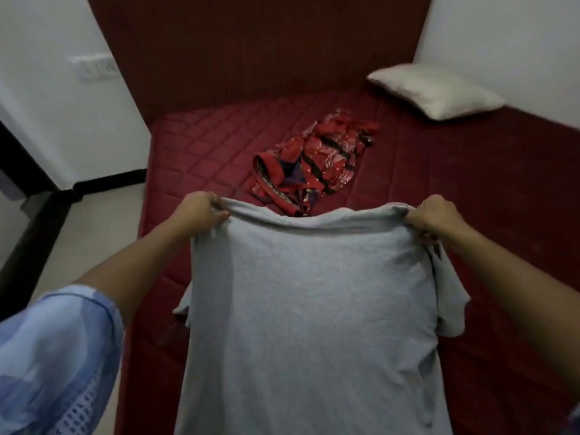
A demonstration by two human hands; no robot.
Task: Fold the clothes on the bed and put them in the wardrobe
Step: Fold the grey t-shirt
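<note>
Hands (201, 208) (434, 213) gripping grey T-shirt (314, 293) at both shoulders, held up over bed (455, 189), likely to let it hang flat before folding. Red patterned garment (314, 164) lying crumpled beyond, unfolded.

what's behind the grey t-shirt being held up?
Behind the grey t-shirt: a crumpled red patterned garment on the red mattress. The shirt covers the garment's near edge and the mattress below.

bed (439, 189): maroon quilted mattress | red patterned garment (310, 161): crumpled mid-bed | white pillow (436, 91): far right corner
</note>
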